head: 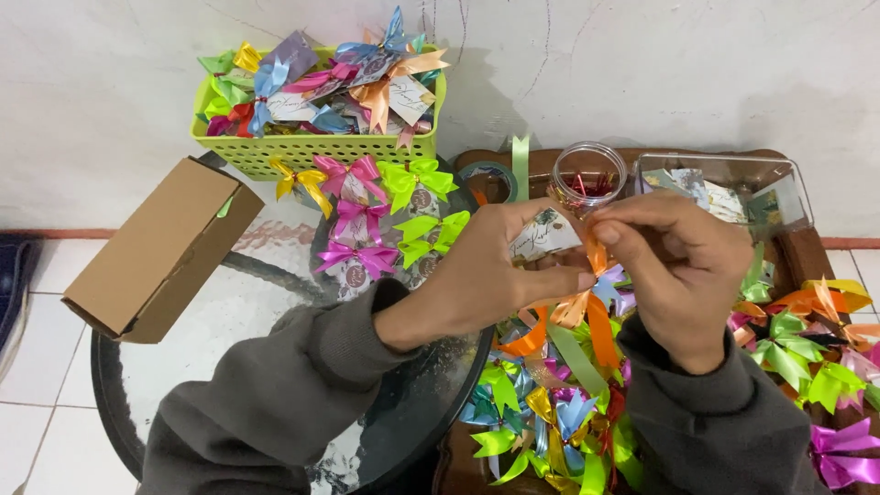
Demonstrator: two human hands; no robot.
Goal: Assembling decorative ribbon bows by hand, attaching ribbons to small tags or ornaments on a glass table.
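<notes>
Head view: left hand (490, 275) pinches small card (543, 236); right hand (683, 266) pinches orange ribbon bow (587, 307); fingertips hide knot.

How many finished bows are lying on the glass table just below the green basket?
7 bows: yellow, three magenta, three lime. The left hand may hide more.

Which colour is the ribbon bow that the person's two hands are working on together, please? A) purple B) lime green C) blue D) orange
D: the left hand and right hand pinch an orange ribbon bow against a small card, with orange tails hanging below the fingers.
</notes>
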